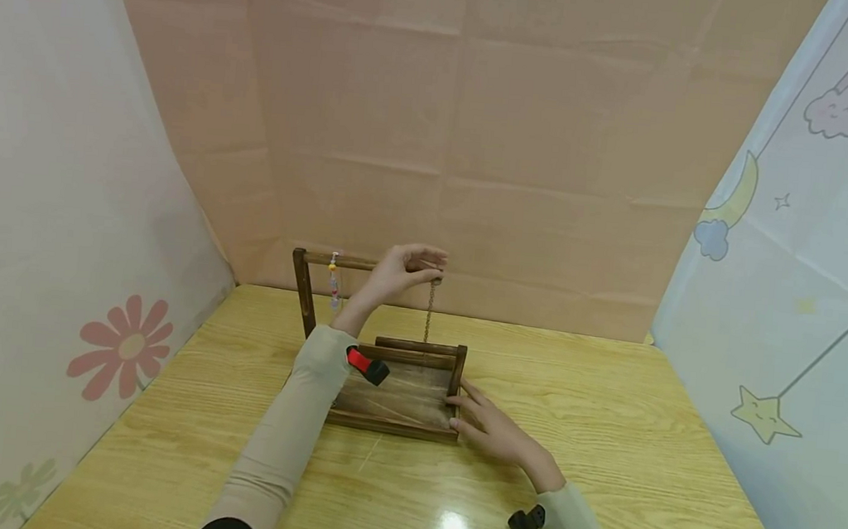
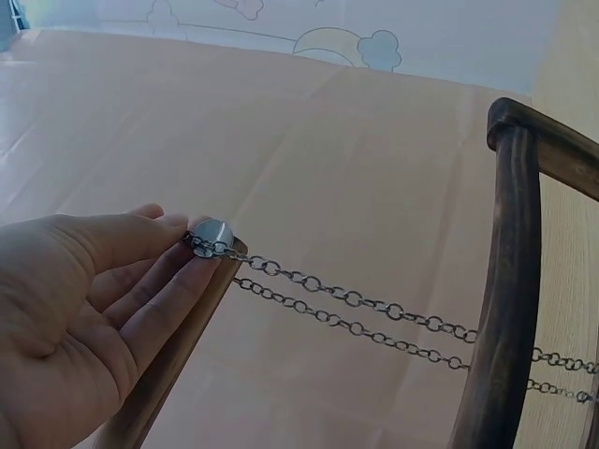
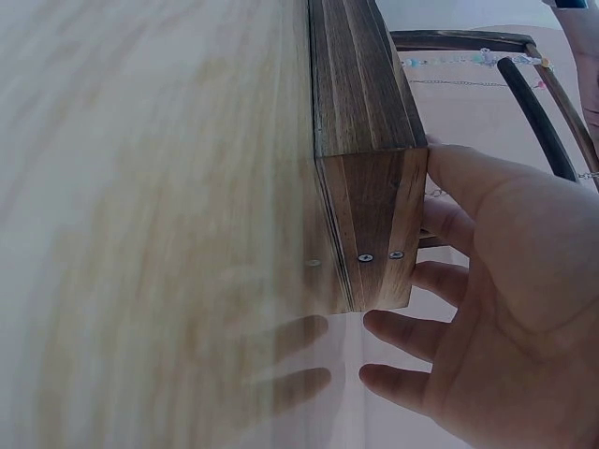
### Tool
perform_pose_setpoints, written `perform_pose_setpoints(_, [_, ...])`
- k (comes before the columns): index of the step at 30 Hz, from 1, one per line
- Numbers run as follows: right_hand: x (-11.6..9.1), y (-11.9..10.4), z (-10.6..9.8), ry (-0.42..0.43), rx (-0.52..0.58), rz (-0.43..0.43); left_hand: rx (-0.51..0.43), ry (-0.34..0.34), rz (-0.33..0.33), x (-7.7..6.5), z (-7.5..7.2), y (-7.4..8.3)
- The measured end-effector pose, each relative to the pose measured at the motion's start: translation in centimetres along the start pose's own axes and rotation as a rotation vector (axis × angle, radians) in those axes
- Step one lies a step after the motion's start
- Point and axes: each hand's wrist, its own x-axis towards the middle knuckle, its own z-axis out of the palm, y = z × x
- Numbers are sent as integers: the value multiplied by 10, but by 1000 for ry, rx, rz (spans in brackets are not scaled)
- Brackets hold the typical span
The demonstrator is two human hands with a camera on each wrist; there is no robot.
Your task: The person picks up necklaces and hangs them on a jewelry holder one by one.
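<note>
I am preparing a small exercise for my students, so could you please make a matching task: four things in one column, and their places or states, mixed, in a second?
Column 1
1. left hand
2. right hand
3. beaded strand
4. metal chain

Column 2
A. hanging from the top rail, near the left post in the head view
B. linked rings, running in two strands
C. raised, with thumb and finger pinching
D. at the right end of the wooden tray

Right pairs: 1-C, 2-D, 3-A, 4-B
</note>
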Motion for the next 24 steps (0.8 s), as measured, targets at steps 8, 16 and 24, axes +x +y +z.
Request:
perform_pose_setpoints(8, [-1, -1, 0, 3, -6, 3, -37, -10, 28, -8, -3, 10])
perform_pose_setpoints(16, [0, -1, 0, -2, -7, 2, -58, 1, 60, -9, -5, -5])
perform_pose_setpoints(24, [1, 0, 0, -6, -11, 9, -90, 13, 56, -12, -8, -8])
